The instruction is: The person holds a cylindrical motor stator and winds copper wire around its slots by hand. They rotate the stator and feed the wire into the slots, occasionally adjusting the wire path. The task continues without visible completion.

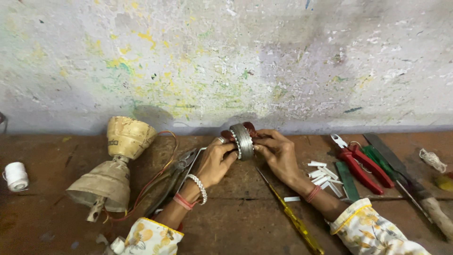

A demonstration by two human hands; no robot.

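Keep left hand (214, 160) and right hand (278, 153) clamped on upright, silver-grey laminated metal stator ring (241, 140), steady above brown wooden tabletop (236, 217).

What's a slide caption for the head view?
Both hands, left hand and right hand, grip a ring-shaped metal stator above a worn wooden bench.

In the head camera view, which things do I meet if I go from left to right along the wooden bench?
White thread spool → beige fan housing → left hand → round metal stator → right hand → small white strips → red-handled pliers → file.
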